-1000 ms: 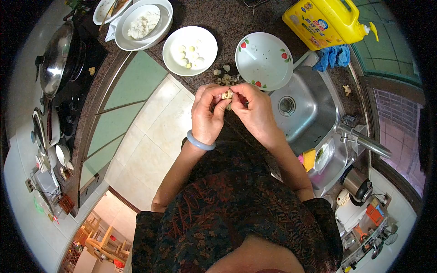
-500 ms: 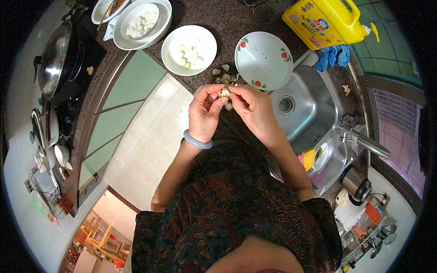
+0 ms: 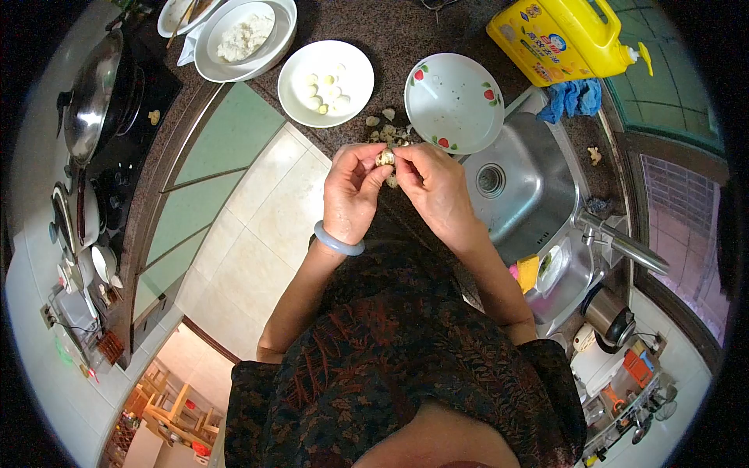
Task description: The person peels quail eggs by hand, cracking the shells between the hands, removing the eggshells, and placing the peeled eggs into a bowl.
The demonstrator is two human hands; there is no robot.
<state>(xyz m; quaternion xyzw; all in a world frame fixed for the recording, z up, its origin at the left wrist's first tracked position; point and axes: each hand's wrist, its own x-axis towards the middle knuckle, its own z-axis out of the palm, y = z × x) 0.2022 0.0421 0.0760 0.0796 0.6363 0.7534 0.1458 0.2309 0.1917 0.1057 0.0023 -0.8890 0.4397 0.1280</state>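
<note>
Between thumb and fingers of my left hand (image 3: 351,191) is a small speckled egg (image 3: 385,157), its shell partly broken. A pale bangle circles that wrist. My right hand (image 3: 437,187) pinches at the egg's right side, fingertips touching it. Bits of speckled shell (image 3: 380,132) lie on the dark counter just beyond the fingers. Behind them on the left, a white bowl (image 3: 293,93) holds several small peeled eggs (image 3: 334,92). A bowl with strawberry patterns (image 3: 455,93) stands to the right, with small dark specks inside.
The steel sink (image 3: 527,148) and its faucet (image 3: 624,243) are at my right. A yellow jug (image 3: 546,47) stands behind it, beside a blue cloth (image 3: 573,100). Nested bowls (image 3: 209,58) with white food sit at the back left, and a wok (image 3: 92,109) is far left.
Both hands stay close together. My left hand has shifted slightly left since the earliest frame, and the egg has turned in its fingers, showing more speckled shell.
</note>
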